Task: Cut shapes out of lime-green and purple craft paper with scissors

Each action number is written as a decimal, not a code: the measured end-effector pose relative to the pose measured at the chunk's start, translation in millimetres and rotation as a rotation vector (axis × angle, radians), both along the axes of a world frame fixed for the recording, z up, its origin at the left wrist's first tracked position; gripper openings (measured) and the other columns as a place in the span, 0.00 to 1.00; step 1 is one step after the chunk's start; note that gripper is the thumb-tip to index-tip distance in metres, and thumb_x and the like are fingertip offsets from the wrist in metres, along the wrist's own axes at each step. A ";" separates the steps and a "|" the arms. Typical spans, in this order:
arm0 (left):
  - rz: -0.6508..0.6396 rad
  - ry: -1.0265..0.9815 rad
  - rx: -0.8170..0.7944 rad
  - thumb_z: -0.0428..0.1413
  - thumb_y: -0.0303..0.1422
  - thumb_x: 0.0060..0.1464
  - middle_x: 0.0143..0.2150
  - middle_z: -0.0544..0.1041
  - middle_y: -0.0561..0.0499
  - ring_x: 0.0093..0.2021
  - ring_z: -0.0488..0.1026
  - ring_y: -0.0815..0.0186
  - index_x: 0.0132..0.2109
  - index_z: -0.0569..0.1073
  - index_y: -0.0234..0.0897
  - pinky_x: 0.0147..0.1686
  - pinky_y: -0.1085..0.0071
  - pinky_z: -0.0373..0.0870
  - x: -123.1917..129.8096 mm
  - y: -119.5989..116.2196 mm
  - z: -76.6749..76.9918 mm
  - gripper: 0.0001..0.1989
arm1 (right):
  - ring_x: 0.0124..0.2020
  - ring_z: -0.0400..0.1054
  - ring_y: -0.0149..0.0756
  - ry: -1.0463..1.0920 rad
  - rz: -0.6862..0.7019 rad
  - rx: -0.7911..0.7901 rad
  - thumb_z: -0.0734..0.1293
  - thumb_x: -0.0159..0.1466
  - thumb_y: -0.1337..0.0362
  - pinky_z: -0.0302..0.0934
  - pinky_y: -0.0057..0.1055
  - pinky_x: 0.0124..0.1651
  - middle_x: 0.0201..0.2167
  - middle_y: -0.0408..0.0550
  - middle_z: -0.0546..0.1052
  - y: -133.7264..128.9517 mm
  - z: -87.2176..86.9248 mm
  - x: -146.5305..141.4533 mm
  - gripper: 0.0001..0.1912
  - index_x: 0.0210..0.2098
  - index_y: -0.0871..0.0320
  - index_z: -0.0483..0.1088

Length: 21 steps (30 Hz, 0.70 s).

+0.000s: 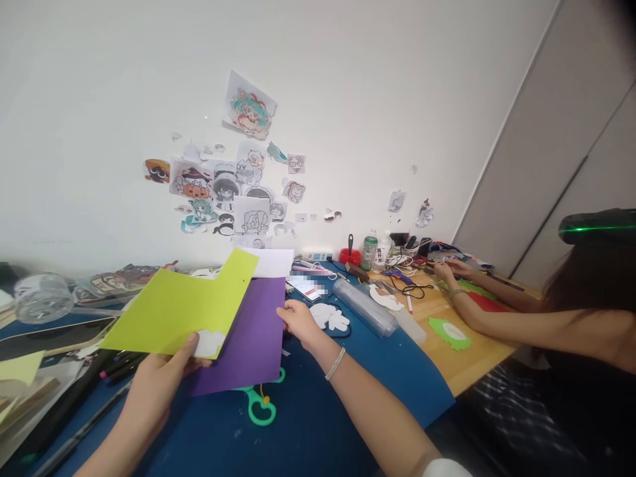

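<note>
My left hand (166,374) grips a yellow-green sheet (183,305) at its lower edge, thumb on top beside a small white paper piece (209,343). A corner has been cut out of this sheet at the upper right. Beneath it lies a purple sheet (258,331), whose right edge my right hand (297,321) pinches between thumb and fingers. A white sheet (275,260) shows behind both. Green-handled scissors (261,407) rest on the blue mat (318,411), partly under the purple sheet.
Right of centre are white cutouts (330,318), a phone (305,289) and a clear plastic roll (365,308). Bottles (369,250) and a red bowl (350,256) stand near the wall. Another person's arms (521,326) reach in at the right, near a green cutout (450,333). Pens (116,368) lie left.
</note>
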<state>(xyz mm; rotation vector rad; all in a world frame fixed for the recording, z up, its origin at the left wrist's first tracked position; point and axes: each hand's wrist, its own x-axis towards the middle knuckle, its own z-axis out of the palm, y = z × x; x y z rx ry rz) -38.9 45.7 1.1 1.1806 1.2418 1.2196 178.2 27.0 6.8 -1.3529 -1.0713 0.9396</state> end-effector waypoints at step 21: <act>-0.009 -0.170 -0.047 0.54 0.31 0.48 0.31 0.78 0.47 0.29 0.77 0.61 0.41 0.68 0.28 0.39 0.66 0.75 -1.7 -4.4 7.7 0.13 | 0.10 0.51 0.22 0.164 -0.079 0.006 0.58 0.58 0.61 0.45 0.19 0.15 0.10 0.34 0.61 5.5 -3.6 4.2 0.10 0.23 0.57 0.56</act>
